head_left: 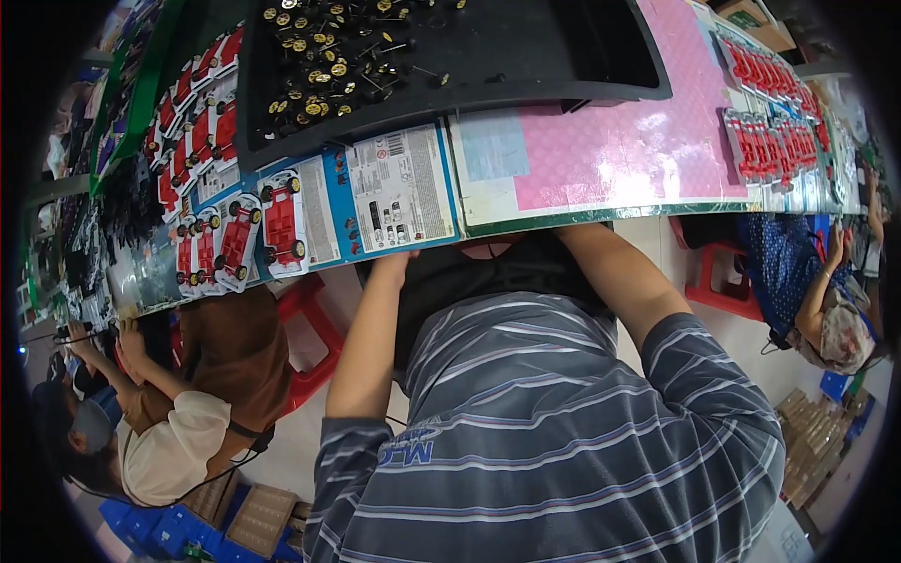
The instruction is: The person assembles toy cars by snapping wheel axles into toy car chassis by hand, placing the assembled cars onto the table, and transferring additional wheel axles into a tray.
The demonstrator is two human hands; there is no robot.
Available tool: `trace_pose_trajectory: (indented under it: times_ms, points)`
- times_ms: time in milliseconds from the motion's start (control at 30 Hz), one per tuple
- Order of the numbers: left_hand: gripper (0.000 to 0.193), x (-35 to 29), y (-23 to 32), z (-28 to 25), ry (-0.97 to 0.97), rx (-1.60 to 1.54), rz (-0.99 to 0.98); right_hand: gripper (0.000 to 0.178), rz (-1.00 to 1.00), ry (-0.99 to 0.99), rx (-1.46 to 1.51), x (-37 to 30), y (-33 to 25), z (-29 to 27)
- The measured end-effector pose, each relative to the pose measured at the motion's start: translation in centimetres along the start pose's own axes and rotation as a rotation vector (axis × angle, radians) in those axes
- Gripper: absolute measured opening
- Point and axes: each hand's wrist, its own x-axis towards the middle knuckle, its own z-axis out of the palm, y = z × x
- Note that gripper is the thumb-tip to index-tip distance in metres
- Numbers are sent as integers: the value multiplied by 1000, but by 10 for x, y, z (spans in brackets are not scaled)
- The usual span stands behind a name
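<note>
Gripping cannot be judged for either hand: the left hand (399,260) shows only as a few fingertips at the near edge of the table (601,214), just below a printed card (399,188), and whether the fingers close on anything is hidden. It seems to touch the table edge beside the card's lower border. The right hand is out of sight, tucked under the table rim; only its forearm (619,277) shows, rising from the striped sleeve toward the edge.

Both arms reach forward and up from the body, the left one bare and nearly straight, the right one bent inward.

Nearest the left hand, the printed card lies flat with its long axis running away from the person, its short lower edge along the table rim. Just left of it lies a toy car pack (282,220), red, also pointing away. Further back sits a black tray (526,56) with small wheels (328,66) scattered in it.
</note>
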Motion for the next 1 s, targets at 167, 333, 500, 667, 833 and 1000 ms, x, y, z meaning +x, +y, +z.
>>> trace_pose_trajectory:
  times_ms: [167, 333, 500, 667, 833, 1000]
  points:
    - [38, 31, 20, 13, -136, -139, 34, 28, 72, 56, -53, 12, -11, 12]
    - [39, 38, 16, 9, -275, -334, 56, 28, 128, 97, -99, -3, 2, 7]
    - [39, 46, 19, 17, -370, -549, 80, 28, 147, 129, -123, -14, 12, 3]
    - [40, 44, 17, 19, -462, -775, 121, 29, 149, 167, -154, -33, 14, -4]
    - [41, 51, 21, 39, -551, -1004, 156, 31, 170, 93, -235, -63, 21, -19]
    - [42, 32, 18, 64, -674, -1198, 208, 24, -11, 123, -476, -89, 0, -56]
